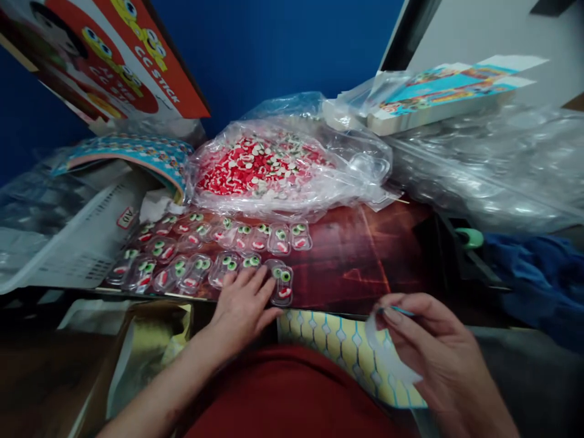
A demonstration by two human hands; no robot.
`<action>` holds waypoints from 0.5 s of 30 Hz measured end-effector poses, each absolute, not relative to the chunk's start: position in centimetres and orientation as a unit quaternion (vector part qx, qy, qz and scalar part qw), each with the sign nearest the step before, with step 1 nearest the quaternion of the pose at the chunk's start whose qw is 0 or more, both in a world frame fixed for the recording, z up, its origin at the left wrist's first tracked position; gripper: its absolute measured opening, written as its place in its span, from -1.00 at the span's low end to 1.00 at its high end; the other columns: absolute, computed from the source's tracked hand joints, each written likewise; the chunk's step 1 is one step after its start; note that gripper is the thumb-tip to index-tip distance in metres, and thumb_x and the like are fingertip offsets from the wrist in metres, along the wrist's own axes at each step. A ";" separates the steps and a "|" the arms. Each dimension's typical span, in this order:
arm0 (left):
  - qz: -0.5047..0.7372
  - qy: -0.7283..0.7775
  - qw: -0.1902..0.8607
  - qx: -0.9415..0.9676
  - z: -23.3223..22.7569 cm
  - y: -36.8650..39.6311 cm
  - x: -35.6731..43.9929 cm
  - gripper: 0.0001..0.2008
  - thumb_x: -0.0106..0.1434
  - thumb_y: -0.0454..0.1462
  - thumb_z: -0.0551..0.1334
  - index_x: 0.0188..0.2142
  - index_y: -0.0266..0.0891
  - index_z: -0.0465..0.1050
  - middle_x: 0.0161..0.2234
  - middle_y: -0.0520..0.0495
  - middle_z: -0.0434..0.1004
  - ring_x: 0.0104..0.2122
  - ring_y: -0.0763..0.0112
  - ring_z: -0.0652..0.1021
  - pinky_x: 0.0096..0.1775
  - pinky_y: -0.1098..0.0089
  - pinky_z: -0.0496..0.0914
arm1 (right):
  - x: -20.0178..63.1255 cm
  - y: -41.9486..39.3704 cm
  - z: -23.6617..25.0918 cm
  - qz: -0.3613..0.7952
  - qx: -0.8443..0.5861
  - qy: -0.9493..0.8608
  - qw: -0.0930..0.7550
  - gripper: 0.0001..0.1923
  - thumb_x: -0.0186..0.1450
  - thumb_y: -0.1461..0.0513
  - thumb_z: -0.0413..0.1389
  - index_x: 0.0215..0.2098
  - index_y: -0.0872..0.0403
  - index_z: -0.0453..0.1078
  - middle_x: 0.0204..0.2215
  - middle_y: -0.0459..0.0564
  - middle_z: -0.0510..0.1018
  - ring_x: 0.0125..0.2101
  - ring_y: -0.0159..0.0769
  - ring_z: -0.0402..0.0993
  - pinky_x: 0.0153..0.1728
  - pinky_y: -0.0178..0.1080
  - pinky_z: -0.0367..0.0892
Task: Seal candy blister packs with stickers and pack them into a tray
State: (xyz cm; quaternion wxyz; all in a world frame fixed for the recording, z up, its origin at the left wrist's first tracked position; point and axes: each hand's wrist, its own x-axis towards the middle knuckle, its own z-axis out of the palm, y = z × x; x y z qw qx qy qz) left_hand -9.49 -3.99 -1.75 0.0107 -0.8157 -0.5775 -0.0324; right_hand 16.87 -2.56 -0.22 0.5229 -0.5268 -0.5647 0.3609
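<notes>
My left hand (244,301) lies with its fingers stretched out over the front row of small clear plastic packs (196,274). Each pack holds green-and-white eye pieces and a red-and-white mouth-shaped piece. Its fingertips rest on packs near the row's right end, beside the last pack (283,285). Above my lap, my right hand (433,340) pinches a curled white paper strip (387,350) with a blue edge at the fingertips. Under that strip spreads a yellow sheet (337,340) patterned with blue lines and pale shapes.
Behind the packs sits a large clear bag (269,167) of red and white pieces. A white plastic basket (91,231) is at left, a red printed box (150,73) above it. Bagged clear plastic (493,170), flat blue cartons (456,91) and blue cloth (533,280) lie right.
</notes>
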 end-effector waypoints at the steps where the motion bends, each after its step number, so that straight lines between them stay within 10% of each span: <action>1: -0.036 -0.571 0.011 -0.820 -2.4 -4.0 -8.9 -0.65 0.25 -0.11 0.05 -0.05 -0.18 0.35 0.03 -0.16 0.36 -0.05 0.11 0.33 -0.11 0.11 0.15 | 16.1 -1.9 -0.2 0.415 -0.513 -0.530 0.533 -0.79 0.10 0.11 0.18 -0.54 0.01 0.27 -0.57 -0.06 0.46 -0.61 -0.32 0.40 -0.60 -0.23 0.34; 15: -0.339 -0.562 -0.239 -0.716 -2.2 -3.0 -4.2 -0.72 0.22 -0.16 0.09 -0.14 -0.21 0.41 -0.17 -0.14 0.49 -0.22 0.30 0.45 -0.18 0.24 0.31 | 17.4 -2.0 -0.7 0.436 -0.611 -0.411 0.518 -0.80 -0.04 0.19 0.27 -0.57 0.08 0.33 -0.52 -0.06 0.47 -0.54 -0.37 0.41 -0.57 -0.33 0.34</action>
